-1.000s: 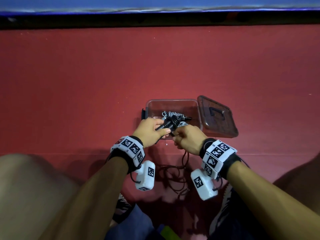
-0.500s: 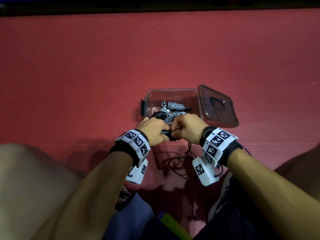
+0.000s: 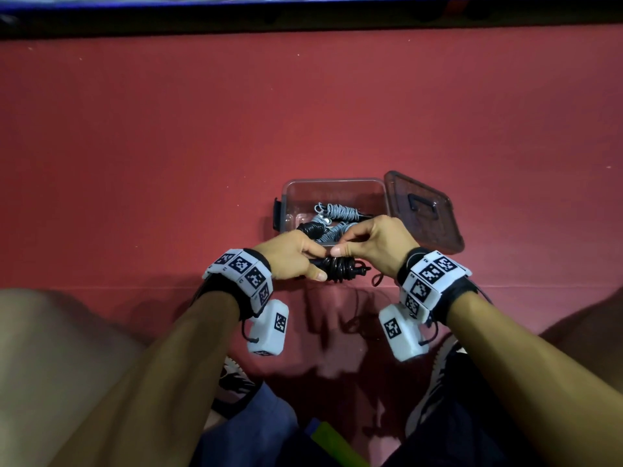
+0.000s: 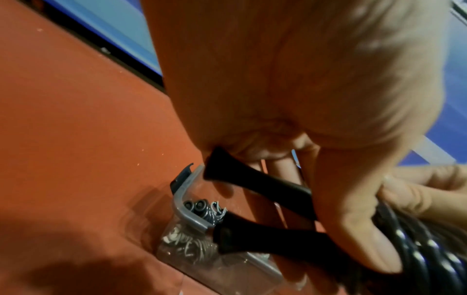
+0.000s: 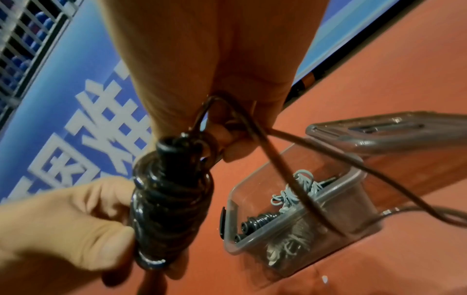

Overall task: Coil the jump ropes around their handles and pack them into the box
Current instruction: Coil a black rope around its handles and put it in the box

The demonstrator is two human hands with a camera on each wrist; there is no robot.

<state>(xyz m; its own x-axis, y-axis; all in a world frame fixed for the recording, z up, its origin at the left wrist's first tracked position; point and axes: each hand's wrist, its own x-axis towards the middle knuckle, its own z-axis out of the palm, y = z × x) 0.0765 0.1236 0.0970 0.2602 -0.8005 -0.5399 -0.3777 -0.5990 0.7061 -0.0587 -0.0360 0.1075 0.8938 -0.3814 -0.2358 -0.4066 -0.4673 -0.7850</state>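
Black jump rope over red floor, blue wall behind.

Glossy black cord here, wound tight, catching little white highlights along its smooth plastic-looking coating. The black handles look matt and smooth, no shine at all. Over to the box: clear, see-through plastic with a smooth wall and a glossy rim. Its lid is a smoky tinted plastic, also smooth. Inside, the grey rope looks duller, a satin coating. Underneath it all, the red floor is matt, finely speckled. White wrist blocks look like plain matt plastic.
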